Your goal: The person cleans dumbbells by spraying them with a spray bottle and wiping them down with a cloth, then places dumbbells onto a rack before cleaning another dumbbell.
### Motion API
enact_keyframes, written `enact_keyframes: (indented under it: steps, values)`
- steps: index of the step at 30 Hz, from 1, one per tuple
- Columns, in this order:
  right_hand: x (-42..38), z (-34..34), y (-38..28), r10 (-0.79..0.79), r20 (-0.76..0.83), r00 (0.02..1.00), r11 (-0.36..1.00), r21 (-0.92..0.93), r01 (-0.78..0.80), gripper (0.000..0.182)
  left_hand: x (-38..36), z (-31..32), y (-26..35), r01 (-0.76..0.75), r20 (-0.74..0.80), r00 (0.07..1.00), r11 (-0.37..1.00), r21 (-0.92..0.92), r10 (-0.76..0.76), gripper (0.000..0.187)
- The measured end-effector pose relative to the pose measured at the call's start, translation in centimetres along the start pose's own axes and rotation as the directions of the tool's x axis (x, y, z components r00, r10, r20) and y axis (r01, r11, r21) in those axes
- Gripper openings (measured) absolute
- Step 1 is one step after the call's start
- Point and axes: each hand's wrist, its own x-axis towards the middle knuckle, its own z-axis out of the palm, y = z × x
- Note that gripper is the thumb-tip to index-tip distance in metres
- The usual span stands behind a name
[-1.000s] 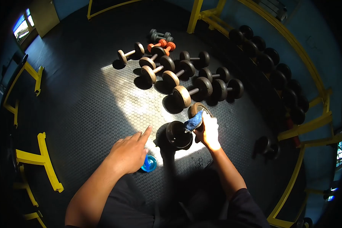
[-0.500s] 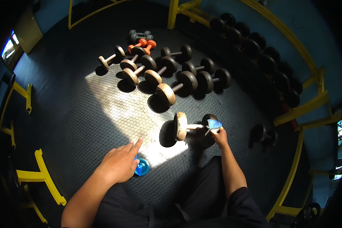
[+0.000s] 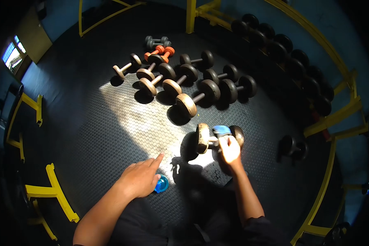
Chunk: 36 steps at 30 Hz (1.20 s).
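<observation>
My right hand (image 3: 230, 151) pinches a blue-and-white cloth (image 3: 222, 130), blurred by motion, over the handle of a dumbbell (image 3: 202, 138). That dumbbell has a pale, worn disc on the left and a dark one on the right, and lies on the floor before me. My left hand (image 3: 140, 178) is lower left, index finger stretched out and the other fingers curled. Below its thumb shows the round end of a blue translucent bottle (image 3: 162, 183); the hand covers the rest of it.
Several dumbbells (image 3: 186, 105) lie in rows beyond, with small orange ones (image 3: 167, 52) and grey ones behind. A rack of dark dumbbells (image 3: 296, 67) stands at the right. Another dumbbell (image 3: 293, 147) lies near the yellow frame (image 3: 330, 164). Yellow legs (image 3: 55, 192) stand at left.
My right hand has moved left with the cloth, from the dumbbell's right disc to over its handle. The view has shifted slightly; my left hand keeps much the same pose.
</observation>
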Motion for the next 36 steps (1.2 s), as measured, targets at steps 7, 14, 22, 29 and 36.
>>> enact_keyframes:
  steps: [7, 14, 22, 29, 36]
  values:
    - [-0.5, 10.1, 4.0, 0.156, -0.06, 0.986, 0.959, -0.231, -0.166, 0.082, 2.0, 0.0, 0.0, 0.065, 0.033, 0.997, 0.997, -0.049, -0.064, 0.064]
    - [0.2, 12.0, 1.6, 0.02, -0.313, 0.95, 0.974, -0.207, -0.089, 0.057, 1.5, 0.6, 0.4, 0.022, -0.022, 0.999, 0.997, -0.072, -0.024, 0.062]
    - [-0.6, 10.6, 5.2, -0.021, -0.112, 0.994, 0.921, -0.388, -0.024, 0.065, -3.4, 0.1, 0.4, 0.007, -0.039, 0.999, 0.994, -0.108, -0.011, 0.064]
    - [-1.5, 8.3, 3.0, 0.156, 0.219, 0.963, 0.918, -0.392, -0.059, 0.058, -3.6, -0.2, -1.1, -0.013, -0.071, 0.997, 0.993, -0.117, 0.005, 0.064]
    - [-2.2, 8.1, -3.2, 0.102, 0.566, 0.818, 0.993, -0.006, -0.12, 0.037, -2.8, -0.5, -3.0, 0.077, -0.056, 0.994, 0.977, -0.2, -0.089, 0.059]
